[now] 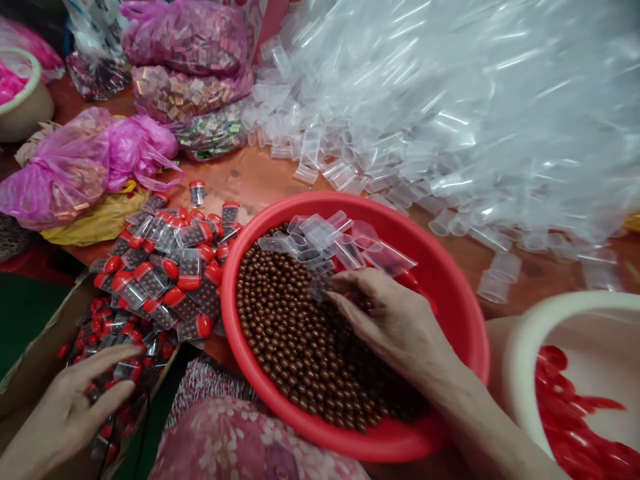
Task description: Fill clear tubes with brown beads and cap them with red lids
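Observation:
My right hand (387, 310) reaches into a red basin (233, 313), its fingertips closed on a clear plastic container (320, 288). Small round brown balls (300, 347), glossy like chocolate, fill much of the basin. Several clear containers (325, 233) lie in a heap on top of them at the far side. My left hand (75, 400) is over a cardboard box (47, 340) at the lower left, thumb and index finger apart. Below and beside those fingers are red-capped containers (120, 330); one shows near the gap between them. The left hand's other fingers are partly hidden.
A pile of filled red-capped containers (175, 267) lies left of the basin. Behind it, empty clear containers (450, 120) form a large heap. A cream tub (520, 333) with red caps (570, 413) stands right. Pink bags (185, 40) sit at the back left.

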Available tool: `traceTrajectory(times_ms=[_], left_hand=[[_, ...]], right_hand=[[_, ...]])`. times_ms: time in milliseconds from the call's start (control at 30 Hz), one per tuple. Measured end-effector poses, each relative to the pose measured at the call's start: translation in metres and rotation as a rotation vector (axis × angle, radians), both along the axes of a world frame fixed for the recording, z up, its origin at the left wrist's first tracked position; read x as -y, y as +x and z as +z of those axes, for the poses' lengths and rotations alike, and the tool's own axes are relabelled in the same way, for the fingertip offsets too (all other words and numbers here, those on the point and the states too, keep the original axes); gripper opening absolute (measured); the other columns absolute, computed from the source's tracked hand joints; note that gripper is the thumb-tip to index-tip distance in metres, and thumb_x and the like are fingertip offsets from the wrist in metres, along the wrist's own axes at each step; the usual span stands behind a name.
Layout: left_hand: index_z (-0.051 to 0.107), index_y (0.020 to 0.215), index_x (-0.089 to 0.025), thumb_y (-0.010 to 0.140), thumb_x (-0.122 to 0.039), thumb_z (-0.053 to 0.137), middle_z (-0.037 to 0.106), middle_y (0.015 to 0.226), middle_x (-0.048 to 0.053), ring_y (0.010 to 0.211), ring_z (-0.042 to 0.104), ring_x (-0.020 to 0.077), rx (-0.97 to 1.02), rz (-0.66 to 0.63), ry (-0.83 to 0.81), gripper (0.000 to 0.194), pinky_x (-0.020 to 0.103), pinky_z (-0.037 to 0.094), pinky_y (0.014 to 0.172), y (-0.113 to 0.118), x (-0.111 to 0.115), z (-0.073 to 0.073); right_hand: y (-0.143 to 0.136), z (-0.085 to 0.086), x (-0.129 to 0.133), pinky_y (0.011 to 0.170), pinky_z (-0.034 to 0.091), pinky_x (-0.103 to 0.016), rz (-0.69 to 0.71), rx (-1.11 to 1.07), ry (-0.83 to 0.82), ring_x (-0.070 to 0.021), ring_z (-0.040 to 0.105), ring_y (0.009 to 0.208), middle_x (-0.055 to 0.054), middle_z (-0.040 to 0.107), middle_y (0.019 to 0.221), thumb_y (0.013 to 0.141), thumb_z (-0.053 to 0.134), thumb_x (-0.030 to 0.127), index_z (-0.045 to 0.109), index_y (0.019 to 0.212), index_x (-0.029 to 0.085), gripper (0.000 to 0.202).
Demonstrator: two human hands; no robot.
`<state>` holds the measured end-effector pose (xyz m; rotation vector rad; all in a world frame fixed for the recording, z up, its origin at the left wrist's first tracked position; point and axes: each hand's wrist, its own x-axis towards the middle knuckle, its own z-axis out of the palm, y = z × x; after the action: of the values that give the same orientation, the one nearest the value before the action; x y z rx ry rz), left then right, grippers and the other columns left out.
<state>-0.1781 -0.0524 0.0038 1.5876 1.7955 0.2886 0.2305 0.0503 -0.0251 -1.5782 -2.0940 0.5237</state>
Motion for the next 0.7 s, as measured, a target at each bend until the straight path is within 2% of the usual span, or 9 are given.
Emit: traceTrajectory(times_ms=[33,100,200,300,400,467,533,633,700], left_hand=[[0.072,0.108,-0.034,0.079,-0.036,0.067,0.074,0.110,-0.004,0.102,0.070,0.0254,0.021,-0.110,0.050,0.029,0.034,0.058,0.087,0.022,-0.008,0.007],[0.069,0.107,-0.032,0.084,-0.028,0.063,0.075,0.104,-0.003,0.095,0.071,0.0194,0.223,-0.278,0.217,0.025,0.028,0.058,0.085,0.068,-0.026,0.015],[0.063,0.110,-0.019,0.086,-0.017,0.060,0.074,0.098,0.004,0.092,0.069,0.0156,0.506,-0.430,0.459,0.024,0.024,0.056,0.085,0.127,-0.051,0.011],[0.062,0.100,-0.012,0.091,-0.012,0.050,0.072,0.096,0.009,0.091,0.067,0.0174,0.387,-0.481,0.577,0.014,0.029,0.054,0.088,0.166,-0.071,-0.004],[0.061,0.098,-0.010,0.092,-0.009,0.044,0.069,0.097,0.011,0.092,0.064,0.0224,0.107,-0.555,0.544,0.018,0.038,0.054,0.088,0.184,-0.080,-0.017],[0.060,0.100,-0.010,0.089,-0.006,0.045,0.067,0.097,0.011,0.091,0.063,0.0242,-0.026,-0.592,0.514,0.019,0.040,0.055,0.084,0.188,-0.082,-0.022],[0.060,0.101,-0.011,0.086,-0.005,0.047,0.067,0.097,0.010,0.089,0.063,0.0240,-0.080,-0.607,0.523,0.020,0.039,0.056,0.081,0.189,-0.081,-0.024],[0.059,0.098,-0.012,0.085,-0.004,0.047,0.067,0.096,0.009,0.088,0.063,0.0228,-0.091,-0.615,0.554,0.019,0.037,0.055,0.079,0.189,-0.080,-0.027],[0.059,0.095,-0.013,0.085,-0.005,0.047,0.067,0.094,0.008,0.086,0.062,0.0226,-0.093,-0.628,0.553,0.017,0.037,0.055,0.078,0.189,-0.079,-0.028]], right_hand=[[-0.003,0.003,0.001,0.066,0.050,-0.030,0.056,-0.020,0.004,-0.0185,0.064,0.074,-0.005,0.065,0.083,0.089,0.055,0.023,0.060,0.097,0.020,0.009],[-0.008,0.007,0.002,0.067,0.050,-0.028,0.165,-0.054,0.001,-0.0165,0.063,0.076,-0.005,0.064,0.086,0.093,0.051,0.021,0.061,0.099,0.020,0.011],[-0.013,0.012,-0.002,0.061,0.047,-0.025,0.287,-0.058,-0.052,-0.0139,0.057,0.071,-0.005,0.057,0.082,0.094,0.048,0.019,0.061,0.087,0.020,0.015],[-0.013,0.016,-0.009,0.063,0.047,-0.025,0.367,-0.044,-0.154,-0.0142,0.054,0.073,-0.005,0.053,0.085,0.090,0.050,0.017,0.054,0.077,0.020,0.014],[-0.008,0.017,-0.022,0.062,0.049,-0.026,0.401,-0.052,-0.324,-0.0143,0.056,0.071,-0.004,0.057,0.087,0.086,0.054,0.017,0.050,0.090,0.021,0.007],[-0.005,0.016,-0.032,0.061,0.051,-0.027,0.445,-0.025,-0.454,-0.0149,0.058,0.068,-0.003,0.061,0.086,0.084,0.055,0.017,0.049,0.107,0.019,0.023],[-0.005,0.015,-0.043,0.073,0.054,-0.031,0.521,0.022,-0.533,-0.0181,0.065,0.081,-0.006,0.066,0.097,0.084,0.056,0.017,0.050,0.117,0.018,0.034],[-0.007,0.013,-0.053,0.090,0.051,-0.036,0.624,0.082,-0.549,-0.0229,0.064,0.104,-0.010,0.065,0.112,0.084,0.056,0.017,0.057,0.111,0.018,0.027],[-0.007,0.014,-0.054,0.089,0.051,-0.036,0.654,0.117,-0.542,-0.0230,0.064,0.103,-0.010,0.064,0.111,0.085,0.057,0.020,0.059,0.107,0.018,0.022]])
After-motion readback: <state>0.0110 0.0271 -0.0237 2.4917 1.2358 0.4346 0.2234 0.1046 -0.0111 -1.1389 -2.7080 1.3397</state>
